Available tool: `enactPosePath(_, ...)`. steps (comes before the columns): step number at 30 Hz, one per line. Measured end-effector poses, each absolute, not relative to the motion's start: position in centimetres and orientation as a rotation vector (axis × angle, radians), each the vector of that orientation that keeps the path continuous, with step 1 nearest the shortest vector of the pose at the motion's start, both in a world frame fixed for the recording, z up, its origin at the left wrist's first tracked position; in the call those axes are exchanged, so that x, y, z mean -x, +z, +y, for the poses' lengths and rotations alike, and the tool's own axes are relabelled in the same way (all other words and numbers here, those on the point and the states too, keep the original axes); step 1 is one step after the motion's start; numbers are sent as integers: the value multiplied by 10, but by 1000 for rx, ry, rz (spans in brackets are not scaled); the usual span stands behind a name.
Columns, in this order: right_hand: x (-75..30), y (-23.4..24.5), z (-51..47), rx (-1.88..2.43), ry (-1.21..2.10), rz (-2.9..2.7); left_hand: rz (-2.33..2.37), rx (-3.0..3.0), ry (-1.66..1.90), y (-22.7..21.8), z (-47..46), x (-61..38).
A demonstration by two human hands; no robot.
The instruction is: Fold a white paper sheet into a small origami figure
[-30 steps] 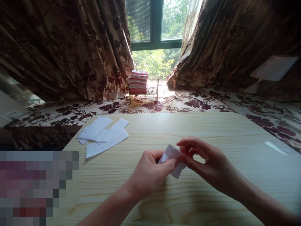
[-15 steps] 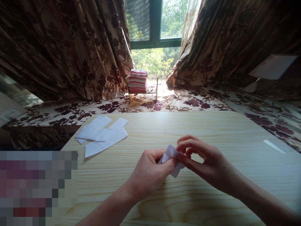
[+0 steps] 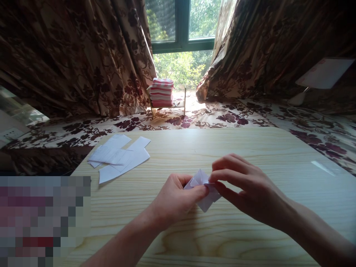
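A small piece of folded white paper (image 3: 205,203) with angled creases and a raised pointed flap is held above the wooden table. My left hand (image 3: 178,198) grips its left side, the thumb pressed flat across the front and the other fingers mostly hidden behind. At the paper's upper right edge, my right hand (image 3: 244,181) has its thumb and index fingertip on a fold, with the remaining fingers curled loosely above. Part of the paper is covered by the left thumb.
Several white paper pieces (image 3: 122,163) overlap at the table's (image 3: 250,148) far left. Behind, a small stand carries a pile of red-and-white striped cloths (image 3: 161,92) on a floral-covered ledge (image 3: 133,122). A lamp (image 3: 324,74) stands at right. The lower left corner is pixelated.
The right thumb and index finger have shifted along the paper's upper right edge, and more of the folded paper shows. The left hand keeps its hold. The view has tilted down slightly.
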State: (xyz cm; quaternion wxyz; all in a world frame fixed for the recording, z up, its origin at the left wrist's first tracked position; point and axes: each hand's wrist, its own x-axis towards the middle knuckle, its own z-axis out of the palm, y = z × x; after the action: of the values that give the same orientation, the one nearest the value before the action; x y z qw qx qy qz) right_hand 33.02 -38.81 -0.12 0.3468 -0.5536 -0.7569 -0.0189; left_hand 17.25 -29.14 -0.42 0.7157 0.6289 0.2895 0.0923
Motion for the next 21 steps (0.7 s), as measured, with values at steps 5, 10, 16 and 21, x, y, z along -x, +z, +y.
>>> enactPosePath(5, -334, 0, -389, 1421, -154, -2127, 618, -1295, 218, 0, -291, -173)
enactPosePath(10, -331, 3, -390, 1437, -228, -2174, 630, -1291, 214, -1, -292, -173)
enactPosePath(16, -327, 6, -393, 1418, -311, -2216, 640, -1323, 205, -4, -292, -174)
enactPosePath(21, -330, 6, -392, 1412, -300, -2205, 619, -1257, 214, -2, -291, -173)
